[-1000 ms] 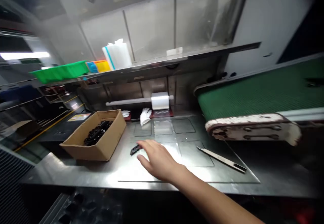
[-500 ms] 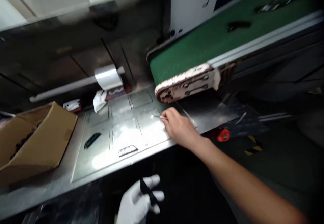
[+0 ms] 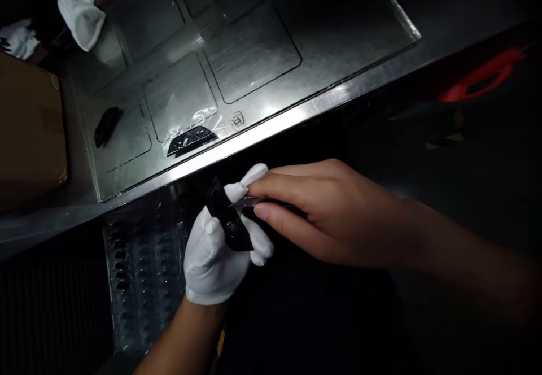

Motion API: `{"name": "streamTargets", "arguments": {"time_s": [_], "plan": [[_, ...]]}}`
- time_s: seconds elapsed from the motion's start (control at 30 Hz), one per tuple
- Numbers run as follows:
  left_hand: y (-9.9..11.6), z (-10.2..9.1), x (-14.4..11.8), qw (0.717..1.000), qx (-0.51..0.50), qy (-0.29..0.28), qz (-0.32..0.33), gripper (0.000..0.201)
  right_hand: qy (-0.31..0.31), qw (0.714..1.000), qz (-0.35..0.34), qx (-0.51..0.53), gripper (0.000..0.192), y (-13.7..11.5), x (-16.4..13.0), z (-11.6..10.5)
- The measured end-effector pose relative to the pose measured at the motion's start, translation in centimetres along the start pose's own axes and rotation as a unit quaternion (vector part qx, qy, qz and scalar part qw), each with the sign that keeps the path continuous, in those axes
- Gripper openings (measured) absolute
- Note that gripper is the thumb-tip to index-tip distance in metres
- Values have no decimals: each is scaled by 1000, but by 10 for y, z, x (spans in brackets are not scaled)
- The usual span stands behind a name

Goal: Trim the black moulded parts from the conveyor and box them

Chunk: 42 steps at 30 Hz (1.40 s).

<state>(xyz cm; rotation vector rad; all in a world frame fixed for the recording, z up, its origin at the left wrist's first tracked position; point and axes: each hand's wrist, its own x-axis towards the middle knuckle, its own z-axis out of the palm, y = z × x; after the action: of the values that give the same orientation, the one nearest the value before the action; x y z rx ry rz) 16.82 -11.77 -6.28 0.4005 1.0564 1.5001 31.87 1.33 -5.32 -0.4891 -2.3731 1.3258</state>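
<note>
Black part [image 3: 232, 230], clamped among gloved left fingers [image 3: 259, 239], right fingers [image 3: 285, 186] pinching apparently a slim tool [image 3: 249, 201]

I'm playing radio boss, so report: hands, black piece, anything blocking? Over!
Left hand, gloved, holding black piece. Right hand, bare, pinching thin tool, tip at piece. Nothing seen blocking the tip.

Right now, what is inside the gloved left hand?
A black piece lies in the left hand, and the right hand holds a slim tool against or just over it. The piece's underside and whatever lies beneath it are covered.
</note>
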Motion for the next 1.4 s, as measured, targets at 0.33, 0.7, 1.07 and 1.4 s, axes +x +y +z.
{"name": "streamTargets", "arguments": {"time_s": [0.33, 0.7, 1.07, 1.4], "plan": [[5, -2, 2, 999, 21, -39, -9, 37, -17, 999, -26, -33, 29, 5, -3, -5], [5, -6, 0, 999, 5, -36, -3, 35, -41, 998, -37, -11, 30, 9, -8, -1], [2, -8, -3, 1000, -14, -17, -19, 34, -65, 996, -49, -35, 34, 7, -13, 2], [-2, -13, -4, 998, -23, -51, -7, 36, -74, 996, -55, 7, 33, 7, -15, 3]]}}
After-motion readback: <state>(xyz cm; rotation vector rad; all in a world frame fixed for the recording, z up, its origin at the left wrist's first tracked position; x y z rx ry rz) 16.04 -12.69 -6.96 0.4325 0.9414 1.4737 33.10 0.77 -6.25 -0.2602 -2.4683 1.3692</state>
